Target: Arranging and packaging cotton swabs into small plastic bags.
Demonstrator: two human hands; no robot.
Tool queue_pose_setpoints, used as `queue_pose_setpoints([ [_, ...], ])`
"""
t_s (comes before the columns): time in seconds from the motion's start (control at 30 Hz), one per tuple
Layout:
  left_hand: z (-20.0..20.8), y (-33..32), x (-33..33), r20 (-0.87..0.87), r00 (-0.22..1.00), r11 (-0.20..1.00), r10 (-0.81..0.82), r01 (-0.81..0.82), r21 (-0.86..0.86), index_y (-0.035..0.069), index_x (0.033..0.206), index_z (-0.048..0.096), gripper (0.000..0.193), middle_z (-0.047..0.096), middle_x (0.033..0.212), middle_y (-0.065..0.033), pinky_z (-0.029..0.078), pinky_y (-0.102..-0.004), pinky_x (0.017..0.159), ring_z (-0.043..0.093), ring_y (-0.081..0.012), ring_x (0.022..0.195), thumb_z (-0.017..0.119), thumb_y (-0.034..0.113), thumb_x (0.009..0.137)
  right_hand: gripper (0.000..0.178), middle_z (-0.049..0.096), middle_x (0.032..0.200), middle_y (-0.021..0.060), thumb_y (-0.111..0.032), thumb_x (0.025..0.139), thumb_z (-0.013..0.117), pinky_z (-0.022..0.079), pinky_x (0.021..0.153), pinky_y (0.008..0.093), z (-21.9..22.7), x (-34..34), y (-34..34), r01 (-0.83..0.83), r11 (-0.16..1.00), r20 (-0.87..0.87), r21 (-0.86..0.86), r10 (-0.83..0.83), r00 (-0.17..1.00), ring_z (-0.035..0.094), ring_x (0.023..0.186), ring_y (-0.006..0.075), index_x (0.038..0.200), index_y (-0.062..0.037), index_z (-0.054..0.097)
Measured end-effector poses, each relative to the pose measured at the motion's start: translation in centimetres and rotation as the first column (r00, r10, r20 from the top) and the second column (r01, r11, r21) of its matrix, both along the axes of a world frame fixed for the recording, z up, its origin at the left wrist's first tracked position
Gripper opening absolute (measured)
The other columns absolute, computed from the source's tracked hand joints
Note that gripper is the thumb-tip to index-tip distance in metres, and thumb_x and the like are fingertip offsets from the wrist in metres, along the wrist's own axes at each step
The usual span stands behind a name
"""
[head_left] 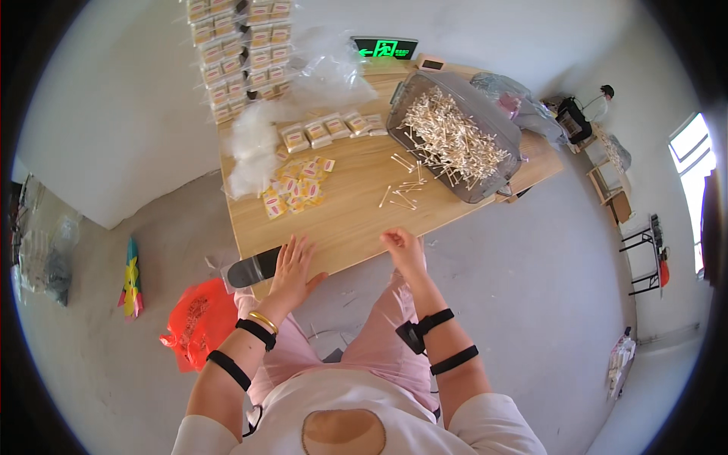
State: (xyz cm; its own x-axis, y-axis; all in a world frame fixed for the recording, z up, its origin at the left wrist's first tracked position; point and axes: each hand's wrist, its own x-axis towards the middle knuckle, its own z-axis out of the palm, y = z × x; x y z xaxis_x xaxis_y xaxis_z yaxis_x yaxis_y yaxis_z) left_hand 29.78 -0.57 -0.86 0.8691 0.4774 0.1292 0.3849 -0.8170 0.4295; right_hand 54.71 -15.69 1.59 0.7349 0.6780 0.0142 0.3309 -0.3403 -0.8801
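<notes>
**Both hands at near edge of wooden worktop, cotton swabs and packets beyond**

Grey concrete floor and pale walls surround a wooden worktop (356,220) at frame centre, seen from above.

Left hand (290,267) lies flat, palm down, fingers spread, on the worktop's near edge at lower centre-left; grip released, holding nothing. Just left of it, touching the edge, sits a dark flat curved object (254,268), kind unclear. Wrist carries a gold bangle and black straps.

Right hand (403,250) rests at the near edge, centre frame, fingers curled loosely inward; can't tell whether anything is pinched inside. Black straps w/ a small device on that forearm.

Loose cotton swabs (406,189) lie scattered on the wood above the right hand, apart from it. Beyond them, upper right of worktop, a clear plastic bin (485,114) tilted on its side, holds a big heap of swabs.

Small yellow-and-red packets (297,186) are piled centre-left on the worktop, above the left hand. Filled clear packets (330,127) sit in a row further back, beside crumpled clear plastic bags (254,148). Stacked packet bundles (239,49) rise at top centre-left.

Orange plastic bag (199,318) on the floor, lower left. Person wears pink trousers, white top.
</notes>
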Motion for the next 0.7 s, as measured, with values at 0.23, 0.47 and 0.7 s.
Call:
queue_pose_setpoints([
  [0.23, -0.8, -1.1, 4.2, -0.071, 0.993, 0.993, -0.090, 0.084, -0.085, 0.005, 0.150, 0.041, 0.071, 0.032, 0.159, -0.0204, 0.019, -0.0522, 0.125, 0.022, -0.0414, 0.152, 0.065, 0.045, 0.096, 0.014, 0.071, 0.092, 0.0090, -0.022, 0.087, 0.073, 0.052, 0.080, 0.0396, -2.7, 9.0, -0.1, 0.195, 0.978, 0.276, -0.077, -0.167, 0.947, 0.067, 0.089, 0.0292, 0.094, -0.0096, 0.073],
  [0.47, -0.7, -0.4, 5.7, 0.030, 0.999, 0.999, -0.029, 0.028, 0.041, 0.009, 0.136, 0.052, 0.058, 0.045, 0.145, -0.0145, 0.028, -0.0529, 0.120, 0.038, -0.0371, 0.140, 0.072, 0.034, 0.088, 0.020, 0.066, 0.100, 0.0088, -0.028, 0.082, 0.078, 0.045, 0.091, 0.0468, -1.7, 7.4, 6.1, 0.203, 0.953, 0.548, -0.225, -0.048, 0.835, 0.058, 0.106, 0.0328, 0.089, -0.0118, 0.070],
  [0.7, -0.7, -0.9, 6.6, 0.051, 0.998, 0.997, -0.035, 0.031, 0.065, 0.011, 0.131, 0.056, 0.054, 0.049, 0.141, -0.0115, 0.032, -0.0520, 0.117, 0.041, -0.0356, 0.137, 0.074, 0.032, 0.085, 0.019, 0.061, 0.100, 0.0069, -0.024, 0.079, 0.081, 0.042, 0.090, 0.0464, -4.7, 7.5, 7.6, 0.121, 0.964, 0.605, -0.239, 0.050, 0.795, 0.056, 0.106, 0.0334, 0.084, -0.0129, 0.067],
])
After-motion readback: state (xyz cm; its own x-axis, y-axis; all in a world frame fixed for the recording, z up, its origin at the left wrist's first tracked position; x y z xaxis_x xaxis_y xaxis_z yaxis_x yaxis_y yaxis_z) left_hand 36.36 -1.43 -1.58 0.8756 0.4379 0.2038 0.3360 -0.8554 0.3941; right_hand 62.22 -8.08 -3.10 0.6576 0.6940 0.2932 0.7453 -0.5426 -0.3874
